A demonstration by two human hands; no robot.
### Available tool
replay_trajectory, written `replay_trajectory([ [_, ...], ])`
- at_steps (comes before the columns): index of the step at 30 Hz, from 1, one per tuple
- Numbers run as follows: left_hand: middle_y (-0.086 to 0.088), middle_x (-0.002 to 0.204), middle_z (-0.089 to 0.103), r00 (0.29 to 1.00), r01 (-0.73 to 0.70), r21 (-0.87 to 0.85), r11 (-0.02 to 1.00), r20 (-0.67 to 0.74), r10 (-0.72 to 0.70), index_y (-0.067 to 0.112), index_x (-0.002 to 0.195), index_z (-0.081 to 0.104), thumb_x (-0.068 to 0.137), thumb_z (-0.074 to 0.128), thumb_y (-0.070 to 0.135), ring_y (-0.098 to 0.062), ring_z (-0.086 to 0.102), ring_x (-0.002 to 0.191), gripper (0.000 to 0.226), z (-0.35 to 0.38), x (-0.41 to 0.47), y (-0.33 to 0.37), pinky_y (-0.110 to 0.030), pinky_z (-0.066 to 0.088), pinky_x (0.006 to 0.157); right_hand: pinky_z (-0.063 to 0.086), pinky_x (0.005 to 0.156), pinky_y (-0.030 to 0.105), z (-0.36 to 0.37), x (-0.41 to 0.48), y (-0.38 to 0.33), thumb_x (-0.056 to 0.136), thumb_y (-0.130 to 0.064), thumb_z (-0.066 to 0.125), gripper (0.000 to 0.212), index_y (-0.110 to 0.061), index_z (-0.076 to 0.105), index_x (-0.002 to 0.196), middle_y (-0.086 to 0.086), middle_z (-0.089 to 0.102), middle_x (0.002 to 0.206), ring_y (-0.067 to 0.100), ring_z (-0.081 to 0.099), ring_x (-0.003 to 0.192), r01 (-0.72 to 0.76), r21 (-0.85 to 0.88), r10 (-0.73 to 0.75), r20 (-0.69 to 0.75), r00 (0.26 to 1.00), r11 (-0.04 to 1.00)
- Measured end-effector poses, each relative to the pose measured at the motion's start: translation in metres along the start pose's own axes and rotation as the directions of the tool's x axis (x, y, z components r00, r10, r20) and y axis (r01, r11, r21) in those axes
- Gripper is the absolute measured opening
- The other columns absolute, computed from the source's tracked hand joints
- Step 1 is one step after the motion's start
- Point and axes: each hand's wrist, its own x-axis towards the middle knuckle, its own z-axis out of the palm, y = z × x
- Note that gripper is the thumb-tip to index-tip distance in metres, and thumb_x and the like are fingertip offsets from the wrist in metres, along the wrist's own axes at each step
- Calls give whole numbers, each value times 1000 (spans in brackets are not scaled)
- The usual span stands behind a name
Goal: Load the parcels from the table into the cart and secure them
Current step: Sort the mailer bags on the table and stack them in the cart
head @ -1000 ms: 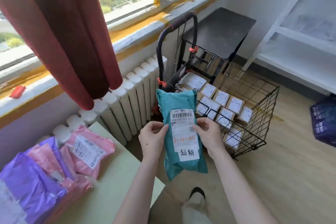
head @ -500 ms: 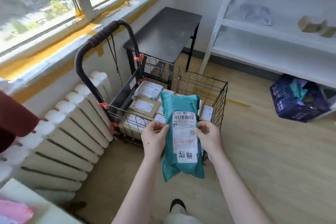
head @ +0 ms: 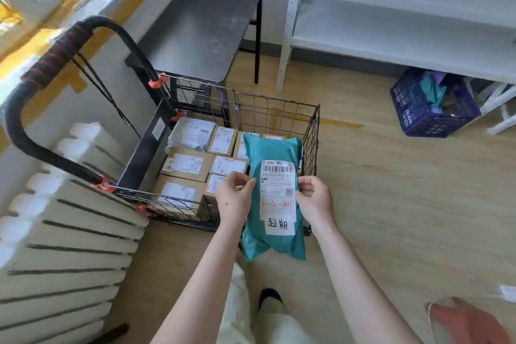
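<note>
Teal parcel (head: 275, 198): held lengthwise in the air at the wire cart's (head: 276, 112) near right corner, white label facing up.
Left hand (head: 233, 200): fingers (head: 247, 184) pinching the parcel's left edge.
Right hand (head: 317, 202): fingers curled on its right edge.
Cart: on the floor beside the radiator (head: 64, 246), labelled cardboard boxes (head: 187, 163) inside.
Beyond: dark desk (head: 201, 25), white shelving (head: 391, 36), blue crate (head: 418, 117).

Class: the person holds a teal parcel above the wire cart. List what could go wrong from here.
1. The left hand and right hand pinch the teal parcel only by its side edges. The soft bag may slip, and its lower end hangs outside the cart, so it could land on the floor.
2. Boxes cover the cart's bottom; laid on top, the parcel might slide about until strapped.
</note>
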Motion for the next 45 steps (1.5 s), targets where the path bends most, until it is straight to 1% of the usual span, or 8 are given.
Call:
replay_trajectory([
  [8,1,73,61,981,53,75,996,180,-66,10,75,56,89,66,16,-14,55,68,17,42,102,-9,-23,40,55,52,93,38,48,71,-2,85,2,60,38,-13,59,120,1,64,117,16,61,106,-140,-1,139,-72,988,990],
  [14,2,75,61,941,46,125,991,329,-85,13,76,54,90,65,14,-12,56,67,18,73,168,-18,-21,42,56,46,66,13,74,128,2,87,3,58,40,-10,58,125,4,65,119,15,63,100,-215,34,218,-142,966,976],
  [21,-2,79,63,906,53,145,988,410,-109,19,71,51,89,65,13,-19,60,78,23,132,225,-48,-38,51,73,46,63,18,95,184,43,87,-6,61,40,-18,60,125,-1,67,117,14,65,96,-316,-4,306,-228,924,949],
  [26,4,78,62,897,69,138,988,425,-122,16,73,52,89,64,11,-11,59,76,21,182,245,-85,-34,50,75,51,91,38,108,221,85,85,-8,61,42,-17,59,126,2,62,121,22,60,109,-342,-50,317,-276,908,938],
  [33,5,79,63,891,89,174,981,425,-157,17,73,50,90,63,11,-12,60,79,22,219,255,-135,-31,49,74,39,107,35,122,245,134,87,-6,61,51,-11,49,137,6,48,135,22,46,126,-376,-137,333,-263,906,916],
  [37,4,77,65,872,112,223,968,446,-203,20,67,50,84,68,10,-11,61,74,26,218,241,-162,-32,52,74,33,106,29,127,234,154,86,-5,58,49,-7,48,134,9,46,135,24,42,127,-401,-233,349,-235,907,886],
  [41,6,82,66,827,90,338,937,499,-260,18,69,54,81,67,7,2,62,67,21,210,217,-183,-23,48,66,36,106,36,133,212,174,85,-5,58,48,-2,47,132,12,45,133,28,43,125,-492,-308,448,-204,870,815],
  [45,0,85,66,770,-25,426,904,585,-255,16,73,56,79,63,1,-13,64,75,18,212,196,-196,-23,52,67,48,98,43,149,188,198,88,-13,61,51,-7,44,135,10,45,132,28,51,121,-597,-262,580,-145,801,758],
])
